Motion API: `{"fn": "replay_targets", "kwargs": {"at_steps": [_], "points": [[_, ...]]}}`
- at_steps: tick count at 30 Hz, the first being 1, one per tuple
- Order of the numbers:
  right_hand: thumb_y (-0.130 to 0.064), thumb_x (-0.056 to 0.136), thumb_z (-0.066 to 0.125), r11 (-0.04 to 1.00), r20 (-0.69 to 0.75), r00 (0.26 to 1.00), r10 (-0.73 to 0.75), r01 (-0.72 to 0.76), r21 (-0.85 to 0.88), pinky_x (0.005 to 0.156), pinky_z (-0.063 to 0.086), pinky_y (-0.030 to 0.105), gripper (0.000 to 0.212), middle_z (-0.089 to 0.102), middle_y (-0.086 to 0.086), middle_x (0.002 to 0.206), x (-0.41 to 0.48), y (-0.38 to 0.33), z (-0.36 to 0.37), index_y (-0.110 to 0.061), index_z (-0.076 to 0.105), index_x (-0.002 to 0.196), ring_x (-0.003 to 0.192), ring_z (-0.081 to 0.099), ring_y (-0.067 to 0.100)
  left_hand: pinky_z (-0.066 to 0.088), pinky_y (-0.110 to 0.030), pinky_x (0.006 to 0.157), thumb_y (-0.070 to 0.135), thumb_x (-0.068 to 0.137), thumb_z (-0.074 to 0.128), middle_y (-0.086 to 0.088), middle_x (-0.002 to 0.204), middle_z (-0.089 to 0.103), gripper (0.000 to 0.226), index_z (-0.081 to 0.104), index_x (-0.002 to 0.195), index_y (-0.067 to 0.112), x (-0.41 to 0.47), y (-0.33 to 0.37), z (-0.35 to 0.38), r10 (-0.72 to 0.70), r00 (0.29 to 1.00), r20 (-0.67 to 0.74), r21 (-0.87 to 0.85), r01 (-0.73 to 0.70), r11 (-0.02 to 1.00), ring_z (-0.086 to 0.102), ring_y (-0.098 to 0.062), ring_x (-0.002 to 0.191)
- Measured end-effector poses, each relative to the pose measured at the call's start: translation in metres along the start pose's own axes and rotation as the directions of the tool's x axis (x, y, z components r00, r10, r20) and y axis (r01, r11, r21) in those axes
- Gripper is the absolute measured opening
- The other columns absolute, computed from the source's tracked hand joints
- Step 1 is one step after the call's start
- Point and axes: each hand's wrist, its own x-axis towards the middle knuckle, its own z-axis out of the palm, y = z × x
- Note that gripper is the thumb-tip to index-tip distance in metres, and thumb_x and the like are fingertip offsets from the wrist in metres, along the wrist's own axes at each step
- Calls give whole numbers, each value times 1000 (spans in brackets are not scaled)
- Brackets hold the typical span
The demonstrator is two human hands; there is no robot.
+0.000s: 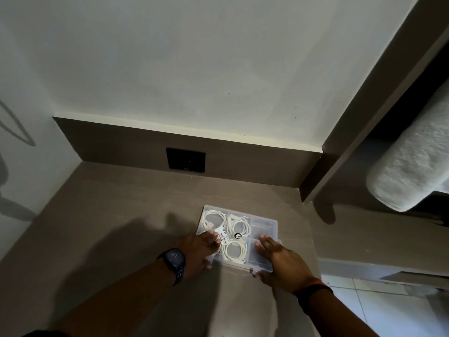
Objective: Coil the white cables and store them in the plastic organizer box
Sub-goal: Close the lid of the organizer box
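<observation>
A clear plastic organizer box (264, 223) lies on the brown desk, lid down, with a barcode label and a round black sticker on top. Through the lid I see three coiled white cables: one (213, 218) in the far left compartment, one (240, 227) in the far middle, one (234, 250) in the near middle. My left hand (200, 250) lies flat on the box's left side, thumb at its near left edge. My right hand (283, 262) presses flat on the right side, with its thumb hooked at the front edge by the latch.
The brown desk (126, 215) runs to a back panel with a black wall socket (185, 158). A rolled white towel (413, 161) sits on a shelf at the right. A pale patch (243, 305), maybe a cloth, lies on the desk between my forearms.
</observation>
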Motion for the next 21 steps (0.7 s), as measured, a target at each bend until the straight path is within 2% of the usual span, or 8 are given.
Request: {"fn": "replay_targets", "kwargs": {"at_steps": [5, 8, 13, 17, 21], "points": [[-48, 89, 53, 1000, -30, 999, -15, 15, 3, 116, 16, 28, 77, 1, 4, 160, 28, 18, -7, -23, 12, 148, 146, 7, 16, 36, -43, 106, 37, 92, 42, 0, 157, 16, 59, 18, 143, 23, 25, -19, -11, -8, 1000, 0, 62, 8, 998, 12, -16, 144], [-44, 89, 56, 999, -65, 998, -9, 11, 30, 117, 14, 31, 76, 3, 9, 159, 46, 29, -14, -18, 15, 148, 146, 10, 21, 39, -44, 101, 39, 91, 43, -2, 155, 21, 57, 21, 141, 22, 45, -28, -23, -13, 1000, -4, 96, 13, 995, 18, -19, 142], [-42, 88, 59, 999, -91, 995, 30, -28, 27, 116, 5, 25, 77, 7, 8, 159, 76, 47, -22, -17, 15, 147, 146, 10, 20, 39, -47, 99, 33, 93, 40, -8, 154, 23, 52, 24, 138, 13, 75, -42, -38, 7, 1000, -2, 151, -6, 989, 16, -22, 143], [-42, 86, 61, 999, -91, 995, 36, -34, 19, 114, 3, 22, 79, 9, 6, 159, 97, 58, -29, -17, 17, 148, 146, 10, 19, 40, -49, 98, 25, 94, 37, -10, 154, 21, 51, 21, 139, 10, 90, -49, -41, -28, 1000, -13, 141, 30, 990, 16, -23, 142], [-42, 86, 61, 998, -81, 995, 63, -62, 15, 113, 3, 20, 81, 7, 5, 159, 112, 65, -33, -17, 15, 148, 146, 9, 17, 38, -49, 103, 28, 94, 41, -9, 153, 23, 52, 22, 139, 11, 99, -57, -44, -20, 999, -38, 110, 24, 994, 16, -23, 142]]}}
